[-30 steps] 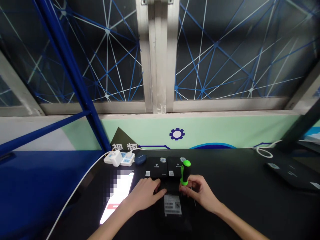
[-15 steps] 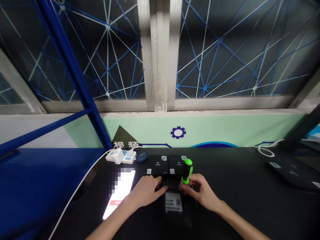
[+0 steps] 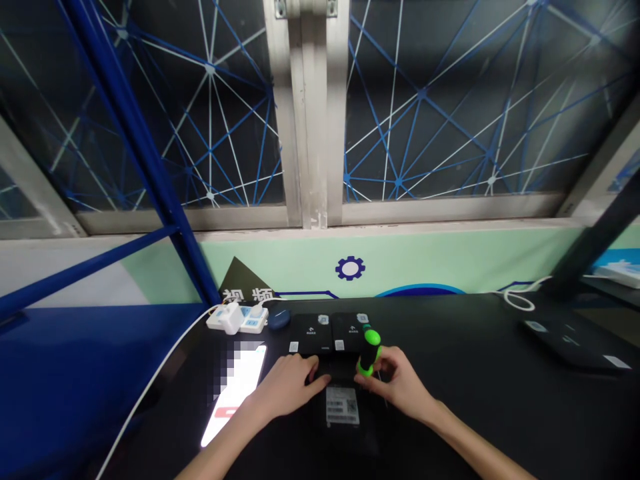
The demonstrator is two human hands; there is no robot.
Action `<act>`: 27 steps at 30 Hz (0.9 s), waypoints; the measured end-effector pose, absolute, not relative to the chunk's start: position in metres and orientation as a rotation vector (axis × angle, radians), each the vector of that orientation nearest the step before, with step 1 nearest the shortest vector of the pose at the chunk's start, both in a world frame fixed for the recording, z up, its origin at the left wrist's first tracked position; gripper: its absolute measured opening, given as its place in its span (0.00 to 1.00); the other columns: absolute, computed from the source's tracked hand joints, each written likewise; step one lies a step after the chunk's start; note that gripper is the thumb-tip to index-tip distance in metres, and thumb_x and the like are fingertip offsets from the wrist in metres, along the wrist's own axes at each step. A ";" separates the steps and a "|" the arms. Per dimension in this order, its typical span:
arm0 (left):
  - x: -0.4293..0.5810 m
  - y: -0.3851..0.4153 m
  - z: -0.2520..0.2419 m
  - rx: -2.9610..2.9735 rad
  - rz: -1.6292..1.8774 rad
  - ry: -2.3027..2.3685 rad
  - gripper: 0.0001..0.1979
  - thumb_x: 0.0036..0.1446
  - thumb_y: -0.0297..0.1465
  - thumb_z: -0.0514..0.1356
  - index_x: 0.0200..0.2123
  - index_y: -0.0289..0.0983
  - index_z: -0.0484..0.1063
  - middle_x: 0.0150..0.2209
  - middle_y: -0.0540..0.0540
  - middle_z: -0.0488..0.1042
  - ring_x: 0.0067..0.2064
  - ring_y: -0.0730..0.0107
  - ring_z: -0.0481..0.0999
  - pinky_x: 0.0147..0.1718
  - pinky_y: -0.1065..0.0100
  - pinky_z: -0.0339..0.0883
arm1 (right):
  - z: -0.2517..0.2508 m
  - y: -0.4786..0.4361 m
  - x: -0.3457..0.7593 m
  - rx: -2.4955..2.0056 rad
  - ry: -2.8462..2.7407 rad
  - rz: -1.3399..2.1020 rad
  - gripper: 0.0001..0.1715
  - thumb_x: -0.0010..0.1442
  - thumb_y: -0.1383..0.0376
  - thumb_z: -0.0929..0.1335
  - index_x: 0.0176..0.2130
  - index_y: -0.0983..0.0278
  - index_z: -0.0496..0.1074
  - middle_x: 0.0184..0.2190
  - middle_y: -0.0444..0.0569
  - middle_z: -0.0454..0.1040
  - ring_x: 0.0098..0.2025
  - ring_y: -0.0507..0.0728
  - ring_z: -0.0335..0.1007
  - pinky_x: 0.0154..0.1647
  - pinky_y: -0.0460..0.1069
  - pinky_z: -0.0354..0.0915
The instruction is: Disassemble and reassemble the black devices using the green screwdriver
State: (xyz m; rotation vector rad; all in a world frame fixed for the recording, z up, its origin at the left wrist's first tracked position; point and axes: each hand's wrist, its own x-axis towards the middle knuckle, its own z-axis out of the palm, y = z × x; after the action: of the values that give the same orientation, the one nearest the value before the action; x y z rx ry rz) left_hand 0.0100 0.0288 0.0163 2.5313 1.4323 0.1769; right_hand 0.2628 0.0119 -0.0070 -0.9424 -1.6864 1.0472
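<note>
My right hand (image 3: 401, 385) grips a screwdriver (image 3: 371, 349) with a green and black handle, its thin shaft running down to the black device (image 3: 343, 433) on the table. The shaft's tip is hidden in shadow. My left hand (image 3: 287, 387) lies flat-fingered on the same device, to the left of the screwdriver, and holds nothing. A white barcode label (image 3: 343, 406) sits on the device's top between my hands.
Two black boxes (image 3: 311, 334) with white labels stand just beyond my hands. Further left are a lit phone (image 3: 235, 393), a white power strip (image 3: 237, 318) and a dark blue round case (image 3: 279, 319). A black flat device (image 3: 570, 341) and white cable lie at the right.
The screwdriver handle now leans more and sits lower in my right hand. My left hand stays nearly still. The whole view has shifted slightly as my head moved.
</note>
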 end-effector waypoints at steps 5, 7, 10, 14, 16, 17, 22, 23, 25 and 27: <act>0.009 0.029 0.017 2.510 0.171 1.417 0.23 0.67 0.50 0.48 0.30 0.40 0.69 0.27 0.49 0.75 0.30 0.62 0.76 0.27 0.67 0.52 | -0.008 0.011 0.265 -0.965 -1.750 0.983 0.17 0.54 0.54 0.75 0.27 0.65 0.73 0.24 0.45 0.72 0.27 0.53 0.69 0.30 0.46 0.67; 0.009 0.029 0.018 2.510 0.169 1.428 0.23 0.67 0.50 0.48 0.30 0.40 0.69 0.27 0.48 0.75 0.31 0.61 0.76 0.27 0.67 0.53 | -0.008 0.011 0.264 -0.977 -1.770 0.972 0.17 0.54 0.54 0.75 0.28 0.65 0.73 0.23 0.45 0.72 0.27 0.53 0.69 0.30 0.46 0.67; 0.010 0.029 0.018 2.509 0.167 1.428 0.23 0.67 0.50 0.48 0.30 0.40 0.69 0.27 0.49 0.75 0.31 0.61 0.77 0.27 0.66 0.54 | -0.008 0.010 0.265 -0.983 -1.770 0.931 0.17 0.55 0.53 0.74 0.28 0.64 0.74 0.23 0.45 0.72 0.27 0.54 0.69 0.30 0.47 0.67; 0.011 0.029 0.019 2.500 0.159 1.429 0.23 0.67 0.50 0.48 0.30 0.40 0.68 0.27 0.49 0.74 0.31 0.61 0.77 0.27 0.66 0.53 | -0.006 0.010 0.266 -1.006 -1.778 0.877 0.19 0.56 0.51 0.73 0.29 0.64 0.77 0.22 0.46 0.73 0.26 0.54 0.68 0.30 0.48 0.66; 0.011 0.029 0.019 2.490 0.152 1.432 0.24 0.66 0.50 0.48 0.30 0.39 0.69 0.27 0.48 0.74 0.31 0.61 0.77 0.27 0.66 0.53 | -0.003 0.010 0.267 -1.009 -1.792 0.885 0.19 0.56 0.50 0.73 0.30 0.64 0.77 0.23 0.46 0.74 0.26 0.54 0.69 0.30 0.47 0.67; 0.011 0.029 0.019 2.486 0.149 1.432 0.24 0.66 0.50 0.48 0.30 0.39 0.69 0.27 0.48 0.75 0.31 0.61 0.77 0.27 0.66 0.53 | -0.002 0.010 0.267 -1.005 -1.797 0.896 0.19 0.57 0.51 0.73 0.30 0.64 0.78 0.24 0.47 0.75 0.26 0.54 0.69 0.31 0.48 0.67; 0.011 0.029 0.020 2.487 0.147 1.440 0.23 0.66 0.50 0.48 0.30 0.39 0.69 0.27 0.48 0.75 0.30 0.61 0.76 0.26 0.66 0.53 | 0.011 0.009 0.265 -0.940 -1.835 0.980 0.18 0.58 0.52 0.72 0.32 0.65 0.78 0.26 0.49 0.78 0.27 0.55 0.72 0.31 0.48 0.67; 0.011 0.029 0.020 2.489 0.148 1.439 0.23 0.66 0.50 0.49 0.30 0.40 0.69 0.27 0.48 0.75 0.30 0.61 0.76 0.26 0.66 0.53 | 0.013 0.008 0.265 -0.929 -1.840 0.991 0.18 0.59 0.52 0.72 0.32 0.65 0.78 0.26 0.49 0.78 0.27 0.55 0.72 0.31 0.48 0.67; 0.011 0.029 0.020 2.491 0.144 1.440 0.23 0.66 0.50 0.49 0.30 0.40 0.69 0.27 0.48 0.75 0.30 0.60 0.76 0.26 0.66 0.53 | 0.016 0.008 0.264 -0.926 -1.847 0.984 0.17 0.60 0.53 0.72 0.32 0.65 0.78 0.27 0.49 0.78 0.27 0.55 0.73 0.31 0.48 0.67; 0.012 0.030 0.020 2.488 0.137 1.446 0.23 0.66 0.50 0.49 0.30 0.40 0.69 0.27 0.48 0.75 0.31 0.60 0.77 0.27 0.66 0.54 | 0.017 0.007 0.264 -0.934 -1.855 0.955 0.17 0.61 0.54 0.71 0.32 0.65 0.78 0.27 0.49 0.78 0.27 0.54 0.72 0.32 0.48 0.66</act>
State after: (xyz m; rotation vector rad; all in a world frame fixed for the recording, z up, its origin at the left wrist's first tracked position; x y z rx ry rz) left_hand 0.0117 0.0295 0.0204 2.4878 1.4464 0.1372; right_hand 0.2641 0.0073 0.0169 -0.9340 -1.8550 0.9552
